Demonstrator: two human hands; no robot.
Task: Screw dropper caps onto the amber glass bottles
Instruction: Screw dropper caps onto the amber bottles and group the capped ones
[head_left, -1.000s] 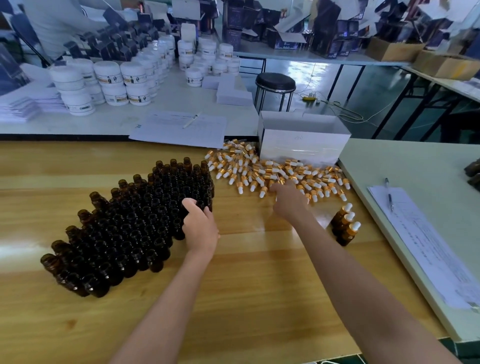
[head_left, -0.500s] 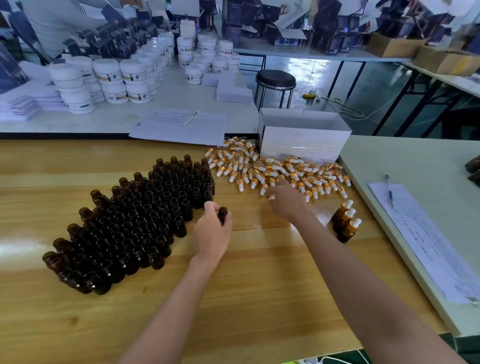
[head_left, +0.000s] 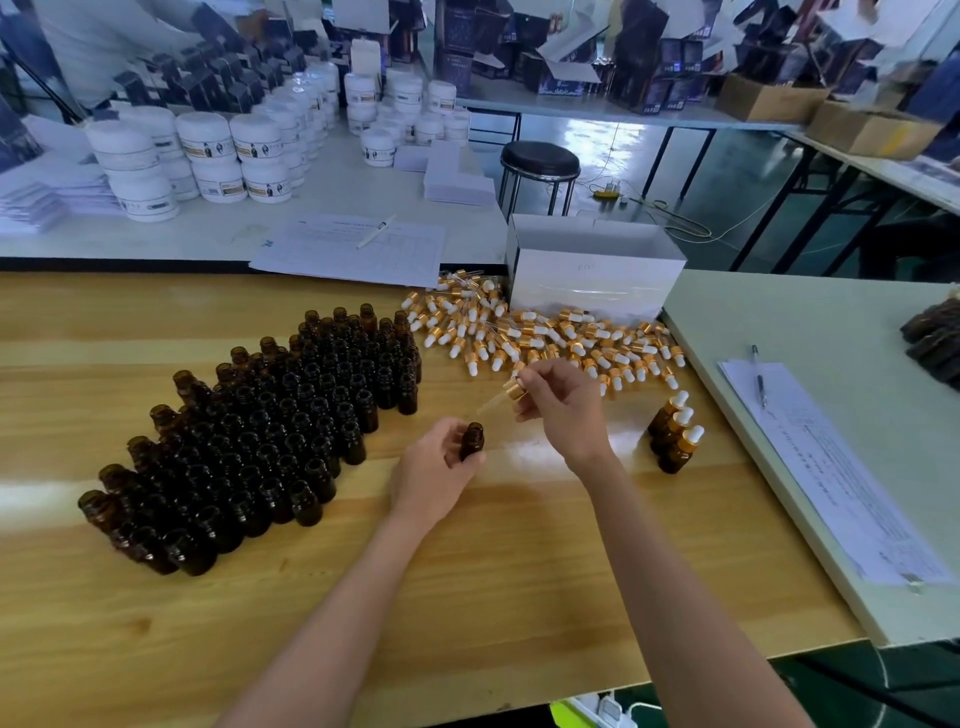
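Note:
My left hand (head_left: 434, 470) grips one open amber bottle (head_left: 472, 440) above the wooden table (head_left: 467, 597). My right hand (head_left: 563, 402) pinches a gold dropper cap (head_left: 514, 387); its glass pipette slants down-left toward the bottle mouth, a little apart from it. A large block of uncapped amber bottles (head_left: 260, 431) stands to the left. A heap of loose dropper caps (head_left: 545, 343) lies behind my hands. Three capped bottles (head_left: 674, 434) stand at the right.
A white open box (head_left: 592, 275) sits behind the caps. A paper sheet with a pen (head_left: 353, 249) lies at the back; another sheet with a pen (head_left: 810, 457) lies on the pale side table at right. White jars (head_left: 218, 156) crowd the far table.
My left hand lifted a bottle out of the block and carried it right. My right hand picked a dropper cap from the heap and drew it back toward the bottle.

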